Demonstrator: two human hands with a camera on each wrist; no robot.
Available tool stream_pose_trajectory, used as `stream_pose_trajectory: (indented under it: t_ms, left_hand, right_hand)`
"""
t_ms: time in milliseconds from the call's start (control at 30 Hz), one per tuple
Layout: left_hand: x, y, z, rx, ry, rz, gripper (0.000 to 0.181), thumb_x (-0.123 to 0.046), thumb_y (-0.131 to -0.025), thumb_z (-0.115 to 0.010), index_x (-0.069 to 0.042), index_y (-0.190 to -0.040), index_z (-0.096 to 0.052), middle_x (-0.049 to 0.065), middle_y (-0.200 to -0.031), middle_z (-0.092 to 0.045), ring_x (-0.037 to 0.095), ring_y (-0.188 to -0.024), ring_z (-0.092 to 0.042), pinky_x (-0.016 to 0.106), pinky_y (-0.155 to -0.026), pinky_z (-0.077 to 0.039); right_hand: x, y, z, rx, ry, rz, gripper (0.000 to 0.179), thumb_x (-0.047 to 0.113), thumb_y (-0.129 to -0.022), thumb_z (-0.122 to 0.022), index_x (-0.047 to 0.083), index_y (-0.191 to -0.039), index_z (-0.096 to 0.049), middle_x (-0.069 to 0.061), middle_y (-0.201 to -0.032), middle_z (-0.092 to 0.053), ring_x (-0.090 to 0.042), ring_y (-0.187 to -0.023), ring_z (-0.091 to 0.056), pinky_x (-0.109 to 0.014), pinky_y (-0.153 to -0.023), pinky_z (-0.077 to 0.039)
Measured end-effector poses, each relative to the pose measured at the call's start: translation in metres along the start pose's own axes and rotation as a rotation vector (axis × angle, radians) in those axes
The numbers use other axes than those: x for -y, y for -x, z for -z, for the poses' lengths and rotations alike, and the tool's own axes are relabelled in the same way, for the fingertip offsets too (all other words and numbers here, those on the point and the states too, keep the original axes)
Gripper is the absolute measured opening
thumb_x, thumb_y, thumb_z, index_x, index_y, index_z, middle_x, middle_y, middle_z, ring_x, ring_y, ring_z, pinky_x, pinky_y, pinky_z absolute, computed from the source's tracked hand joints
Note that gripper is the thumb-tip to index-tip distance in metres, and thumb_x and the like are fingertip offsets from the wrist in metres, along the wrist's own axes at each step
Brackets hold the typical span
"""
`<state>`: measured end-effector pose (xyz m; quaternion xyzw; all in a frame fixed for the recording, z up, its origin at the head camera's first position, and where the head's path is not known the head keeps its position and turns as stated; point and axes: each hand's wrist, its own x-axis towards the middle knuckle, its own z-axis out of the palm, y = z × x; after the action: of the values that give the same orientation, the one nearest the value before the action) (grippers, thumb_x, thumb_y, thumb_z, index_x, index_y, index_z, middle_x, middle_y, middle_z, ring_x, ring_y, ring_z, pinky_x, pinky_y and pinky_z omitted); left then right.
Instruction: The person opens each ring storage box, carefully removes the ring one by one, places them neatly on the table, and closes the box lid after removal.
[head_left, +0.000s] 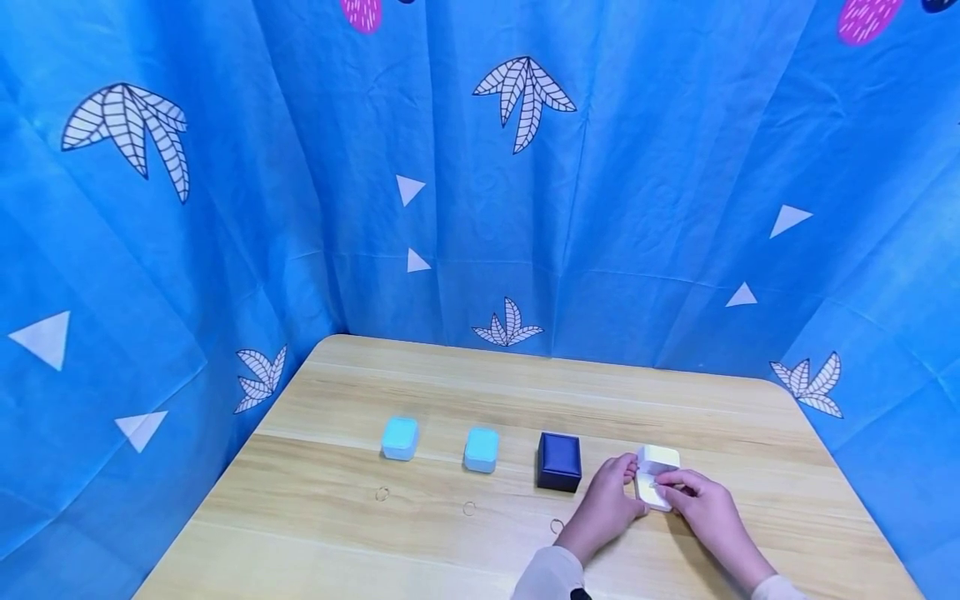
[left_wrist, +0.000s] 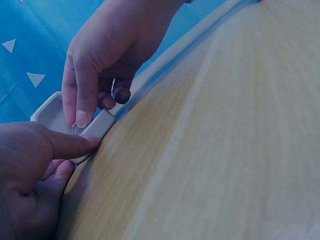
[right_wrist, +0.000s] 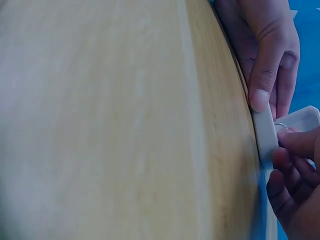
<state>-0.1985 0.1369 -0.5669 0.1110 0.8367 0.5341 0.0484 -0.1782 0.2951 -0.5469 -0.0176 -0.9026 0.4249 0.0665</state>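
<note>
A white ring box [head_left: 659, 457] stands with its lid up at the right of the table. My left hand [head_left: 606, 506] grips it from the left, thumb on the front edge of the base and fingers by the lid. Thumb and forefinger of my right hand [head_left: 707, 510] pinch a thin silver ring [left_wrist: 74, 128] at the cushion inside the box. In the right wrist view the ring [right_wrist: 281, 125] shows just past the fingertips, its lower part hidden. How deep it sits in the cushion I cannot tell.
Left of the hands stand a dark blue ring box [head_left: 559, 461] and two light blue boxes, one in the middle [head_left: 481, 450] and one farther left [head_left: 400, 438], all closed. A loose ring lies in front of each: left ring [head_left: 382, 493], middle ring [head_left: 468, 508], right ring [head_left: 557, 526]. Blue curtains [head_left: 480, 208] surround the table.
</note>
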Motion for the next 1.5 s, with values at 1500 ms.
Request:
stream_pose_trajectory:
  t_ms: [1500]
  left_hand:
    - [-0.003,0.001,0.0,-0.017,0.007,0.005,0.071,-0.004,-0.065,-0.084,-0.022,-0.128,-0.056,-0.016,-0.107,-0.053,-0.001,-0.098,-0.053,0.018,-0.091,-0.047]
  right_hand:
    - [0.002,0.018,0.01,0.111,-0.328,-0.291,0.034,0.02,-0.085,-0.072,-0.004,-0.109,-0.067,-0.008,-0.077,-0.063,-0.012,-0.062,-0.056,-0.028,-0.053,-0.052]
